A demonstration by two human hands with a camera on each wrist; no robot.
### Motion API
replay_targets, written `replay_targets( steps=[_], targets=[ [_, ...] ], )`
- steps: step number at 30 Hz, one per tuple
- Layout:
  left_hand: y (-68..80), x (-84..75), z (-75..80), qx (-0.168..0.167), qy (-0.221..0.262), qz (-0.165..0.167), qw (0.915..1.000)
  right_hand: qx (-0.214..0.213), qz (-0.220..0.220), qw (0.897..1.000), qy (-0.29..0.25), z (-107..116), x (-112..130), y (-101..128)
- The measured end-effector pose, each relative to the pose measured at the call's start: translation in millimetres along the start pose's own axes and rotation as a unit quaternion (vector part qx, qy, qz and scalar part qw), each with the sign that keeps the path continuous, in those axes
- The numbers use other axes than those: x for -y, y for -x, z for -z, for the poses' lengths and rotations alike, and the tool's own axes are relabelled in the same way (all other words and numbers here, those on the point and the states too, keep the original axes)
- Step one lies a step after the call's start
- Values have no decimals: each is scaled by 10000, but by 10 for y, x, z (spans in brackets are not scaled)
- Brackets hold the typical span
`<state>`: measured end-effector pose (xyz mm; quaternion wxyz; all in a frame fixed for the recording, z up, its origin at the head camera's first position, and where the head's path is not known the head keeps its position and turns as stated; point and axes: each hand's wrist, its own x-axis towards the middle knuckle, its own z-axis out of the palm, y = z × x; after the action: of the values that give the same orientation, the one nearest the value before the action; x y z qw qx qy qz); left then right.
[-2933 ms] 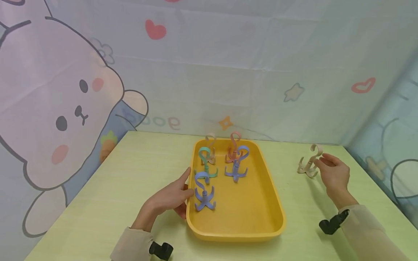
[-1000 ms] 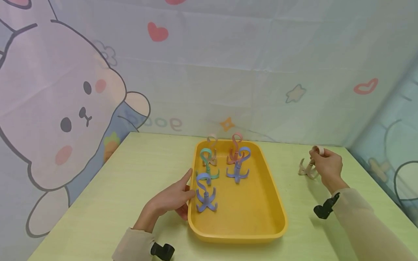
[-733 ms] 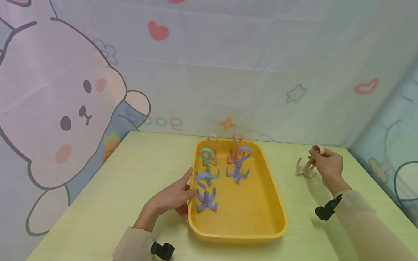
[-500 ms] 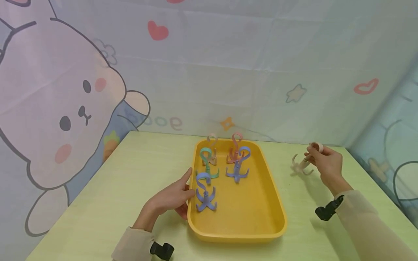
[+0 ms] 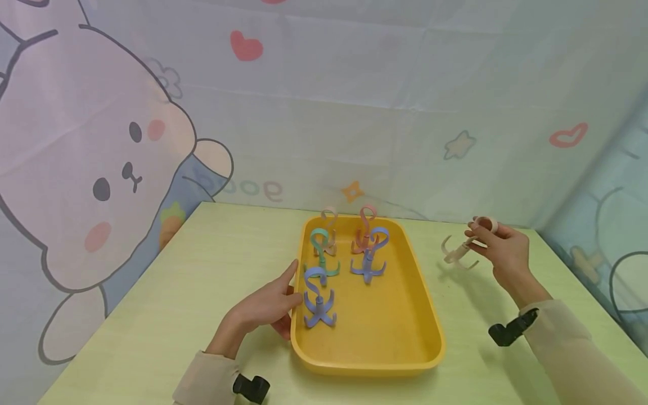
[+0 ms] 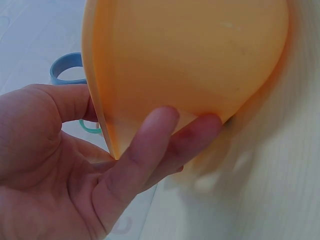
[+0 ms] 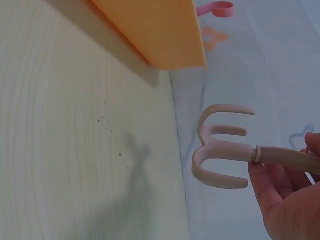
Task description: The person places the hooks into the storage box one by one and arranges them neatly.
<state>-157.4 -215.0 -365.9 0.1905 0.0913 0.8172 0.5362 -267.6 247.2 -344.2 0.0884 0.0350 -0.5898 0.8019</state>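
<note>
At the right, my right hand grips a beige multi-prong hanging hook by its neck and curled top. The hook is tilted, prongs toward the tray, raised off the table; its shadow falls below it in the right wrist view. My left hand holds the left wall of a yellow tray, thumb over the rim and fingers along the outside. Inside stand two blue hooks, a green hook, a pink hook and a pale beige hook.
The pale green-yellow table carries the tray near its middle. A cloth backdrop with cartoon prints hangs behind the table's far edge. Black wrist cameras are strapped at both cuffs.
My right hand has taken hold of the beige hook at its top, lifted it from the table and tilted it, its prongs swinging left. The left hand stays on the tray.
</note>
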Motion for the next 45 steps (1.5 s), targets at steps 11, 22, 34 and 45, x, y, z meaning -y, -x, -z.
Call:
replay_targets(
  steps=[11,22,34,45],
  targets=[
    [-17,16,10,55,26,-21,10000,403,-48,9988,283,-69,25,67],
    [-25,6,7,55,-4,0,10000,785,-1,9953,569,-171,79,139],
    [-20,1,-4,16,-28,70,10000,1353,99,9877,777,-354,119,213],
    [-20,-10,-1,47,53,62,10000,1603,112,9833,855,-481,132,292]
  ],
)
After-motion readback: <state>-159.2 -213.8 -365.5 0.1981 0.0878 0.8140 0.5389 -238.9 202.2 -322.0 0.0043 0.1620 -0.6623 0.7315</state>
